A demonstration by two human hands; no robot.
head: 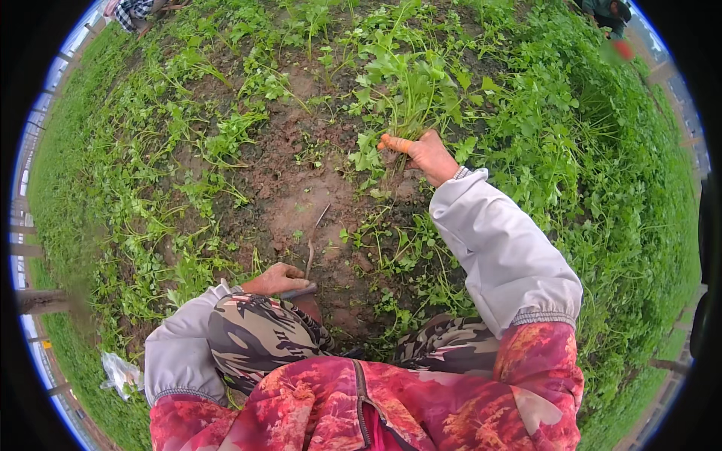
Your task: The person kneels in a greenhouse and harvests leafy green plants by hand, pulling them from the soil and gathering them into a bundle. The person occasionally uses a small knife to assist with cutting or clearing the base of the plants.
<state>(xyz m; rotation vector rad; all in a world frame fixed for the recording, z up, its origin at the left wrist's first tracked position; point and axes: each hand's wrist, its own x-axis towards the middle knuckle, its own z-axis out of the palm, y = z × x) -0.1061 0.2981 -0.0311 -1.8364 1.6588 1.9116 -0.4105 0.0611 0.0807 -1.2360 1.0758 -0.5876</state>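
My left hand is low, beside my left knee, with its fingers closed around a thin curved blade tool, which looks like a sickle. The tool's narrow tip points away from me over bare soil. Further out and to the right, my right hand grips a bunch of celery-like leafy greens near its base. Its stems fan upward and away from the hand. Orange coverings wrap fingers of the right hand. Thin roots or stems hang below the grip, partly hidden by the fingers.
Dense standing greens fill the right side. Loose, flattened plants lie over soil to the left. A clear plastic bag lies at lower left. Other people crouch at the far left and far right.
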